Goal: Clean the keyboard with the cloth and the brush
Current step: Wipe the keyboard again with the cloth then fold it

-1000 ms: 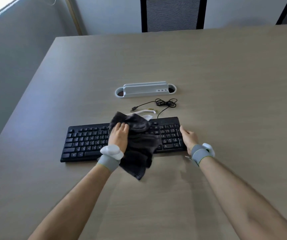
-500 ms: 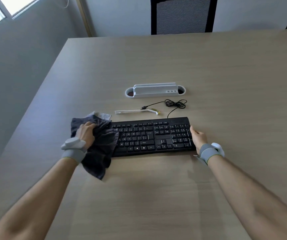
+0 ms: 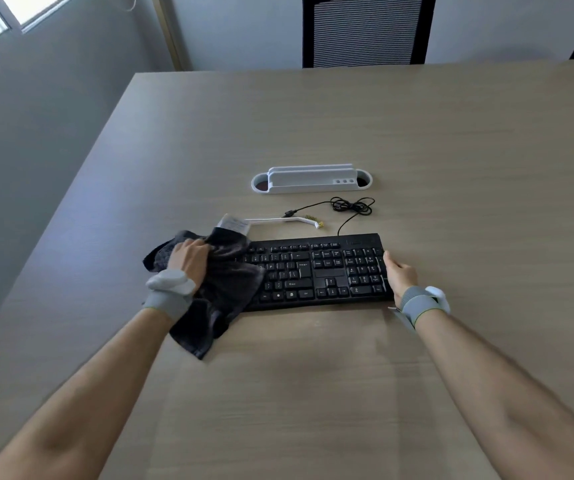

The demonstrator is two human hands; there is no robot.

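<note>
A black keyboard (image 3: 316, 271) lies flat on the wooden table in front of me. My left hand (image 3: 188, 261) presses a dark grey cloth (image 3: 225, 289) down over the keyboard's left end, which is hidden under the fabric. The cloth hangs off the front edge onto the table. My right hand (image 3: 398, 273) rests against the keyboard's right end, fingers along its side. A white brush (image 3: 285, 220) with tan bristles lies just behind the keyboard, untouched.
The keyboard's black cable (image 3: 351, 206) is coiled behind it. A white desk organiser (image 3: 311, 180) stands further back. A black mesh chair (image 3: 365, 29) is at the table's far edge. The table's left edge (image 3: 81, 174) drops off to a grey wall.
My left hand swept the cloth from the keyboard's middle to its left end, then came slightly back to the right. The right hand stayed at the right end.
</note>
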